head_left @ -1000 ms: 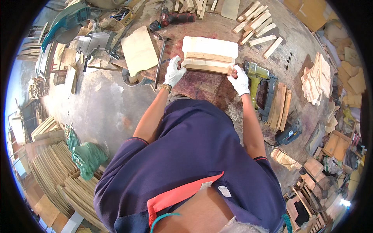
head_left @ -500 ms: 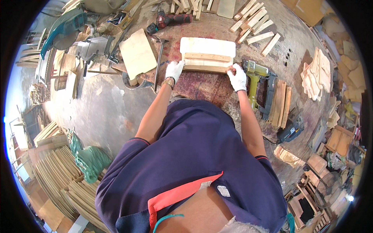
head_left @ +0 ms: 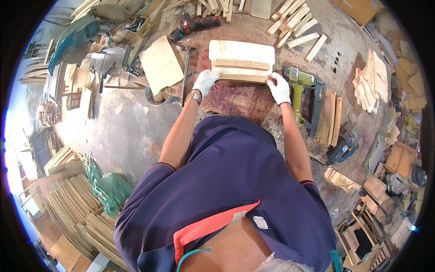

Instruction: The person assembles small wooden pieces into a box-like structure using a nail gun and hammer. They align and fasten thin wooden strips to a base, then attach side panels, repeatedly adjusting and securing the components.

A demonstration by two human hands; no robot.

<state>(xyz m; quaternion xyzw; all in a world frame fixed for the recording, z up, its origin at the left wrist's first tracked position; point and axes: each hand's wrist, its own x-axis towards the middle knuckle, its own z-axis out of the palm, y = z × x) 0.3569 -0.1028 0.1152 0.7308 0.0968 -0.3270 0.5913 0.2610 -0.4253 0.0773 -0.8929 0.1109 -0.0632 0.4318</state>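
A pale wooden board (head_left: 242, 49) with rounded corners lies ahead of me, with a wooden strip (head_left: 241, 65) across its middle. Along the board's near edge runs a second wooden strip (head_left: 244, 78). My left hand (head_left: 206, 83), in a white glove, pinches the left end of that near strip. At its right end is my right hand (head_left: 278, 88), also gloved, with thumb and fingers closed on it. A green nail gun (head_left: 297, 93) lies just right of my right hand. Left of my left hand rests a hammer (head_left: 186, 68).
Wooden strips (head_left: 327, 118) lie beyond the nail gun, near a jigsaw-like power tool (head_left: 343, 148). A red and black drill (head_left: 199, 24) sits at the back. A mitre saw (head_left: 77, 43) stands far left. Shaped boards (head_left: 370, 81) are stacked at right, and a flat panel (head_left: 161, 63) lies left.
Both hands stay at the ends of the near strip, with small shifts of the fingers. My right hand's fingers are a little more curled at its end. The surrounding tools have stayed put.
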